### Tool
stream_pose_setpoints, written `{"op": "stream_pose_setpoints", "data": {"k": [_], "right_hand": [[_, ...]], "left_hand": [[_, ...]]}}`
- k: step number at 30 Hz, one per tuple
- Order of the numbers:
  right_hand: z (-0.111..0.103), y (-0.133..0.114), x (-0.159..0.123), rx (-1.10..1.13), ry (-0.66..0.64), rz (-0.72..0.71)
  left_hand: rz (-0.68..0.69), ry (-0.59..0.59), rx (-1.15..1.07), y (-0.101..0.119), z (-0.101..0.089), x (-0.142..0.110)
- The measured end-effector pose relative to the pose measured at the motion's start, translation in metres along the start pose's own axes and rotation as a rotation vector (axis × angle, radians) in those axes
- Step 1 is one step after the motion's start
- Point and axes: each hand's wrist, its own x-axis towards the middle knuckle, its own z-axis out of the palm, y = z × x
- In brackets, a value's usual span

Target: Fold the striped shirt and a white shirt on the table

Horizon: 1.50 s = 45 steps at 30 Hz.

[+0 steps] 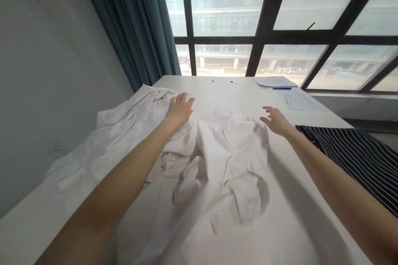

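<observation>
A crumpled white garment [214, 145] lies across the middle of the white table [226, 95], its folds and a loose cuff-like band facing me. My left hand [179, 109] is at the far left edge of this cloth, fingers apart and nothing visibly gripped. Just beyond the garment's right edge, my right hand [276, 121] hovers with its fingers apart, holding nothing. More white cloth [124, 120] is spread along the table's left side, partly behind my left forearm.
Black-and-white striped fabric [348, 149] lies at the right edge. Papers [273, 81] and a blue pen [282, 88] rest at the far right corner. Behind the table are windows [230, 4] and a dark blue curtain [139, 20]; a grey wall [56, 49] borders the left.
</observation>
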Motion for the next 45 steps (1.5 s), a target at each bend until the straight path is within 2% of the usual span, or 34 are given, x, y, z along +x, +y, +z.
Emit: {"op": "stream_pose_setpoints", "data": {"k": [4, 7, 9, 11, 14, 17, 20, 22, 24, 26, 28, 29, 30, 32, 35, 37, 39, 41, 43, 45], "right_hand": [[0.008, 0.031, -0.043, -0.038, -0.066, 0.112], [0.007, 0.041, -0.079, -0.038, -0.139, 0.183], [0.009, 0.038, -0.103, -0.003, -0.204, 0.180], [0.013, 0.026, -0.123, 0.031, -0.246, 0.148], [0.017, 0.003, -0.145, 0.052, -0.279, 0.103], [0.015, -0.014, -0.151, 0.100, -0.314, 0.067], [0.000, -0.013, -0.140, 0.174, -0.312, 0.034], [-0.021, -0.002, -0.124, 0.185, -0.261, 0.031], [-0.048, 0.017, -0.105, 0.091, -0.124, 0.061], [-0.075, 0.040, -0.086, 0.008, -0.017, 0.101], [-0.096, 0.063, -0.069, -0.101, 0.094, 0.165], [-0.102, 0.073, -0.063, -0.147, 0.131, 0.183], [-0.105, 0.081, -0.058, -0.184, 0.155, 0.194], [-0.102, 0.091, -0.053, -0.229, 0.166, 0.180], [-0.083, 0.088, -0.059, -0.259, 0.164, 0.088], [-0.067, 0.074, -0.074, -0.249, 0.148, -0.022], [-0.051, 0.056, -0.095, -0.206, 0.080, -0.162], [-0.036, 0.036, -0.121, -0.150, -0.017, -0.296], [-0.025, 0.020, -0.146, -0.081, -0.116, -0.429], [-0.017, 0.008, -0.165, -0.051, -0.182, -0.486]], "left_hand": [[0.083, 0.059, -0.124, 0.012, 0.008, -0.050], [0.124, 0.090, -0.219, 0.021, 0.008, -0.094], [0.158, 0.081, -0.247, 0.027, 0.009, -0.121], [0.162, 0.024, -0.225, 0.033, 0.012, -0.143], [0.131, -0.047, -0.156, 0.039, 0.018, -0.159], [0.105, -0.035, -0.132, 0.038, 0.025, -0.157], [0.090, -0.005, -0.162, 0.026, 0.033, -0.148], [0.065, 0.000, -0.204, 0.012, 0.034, -0.143], [-0.027, 0.027, -0.263, -0.007, 0.030, -0.137], [-0.161, 0.099, -0.315, -0.030, 0.022, -0.131], [-0.239, 0.188, -0.336, -0.055, 0.014, -0.121], [-0.242, 0.192, -0.341, -0.067, 0.011, -0.116], [-0.303, 0.218, -0.342, -0.079, 0.010, -0.109], [-0.367, 0.189, -0.353, -0.100, 0.010, -0.096], [-0.413, 0.162, -0.369, -0.114, 0.014, -0.081], [-0.415, 0.196, -0.335, -0.108, 0.013, -0.078], [-0.347, 0.273, -0.266, -0.087, 0.007, -0.082], [-0.165, 0.309, -0.224, -0.055, -0.001, -0.093], [0.068, 0.278, -0.207, -0.015, -0.010, -0.113], [0.339, 0.209, -0.244, 0.025, -0.016, -0.137]]}}
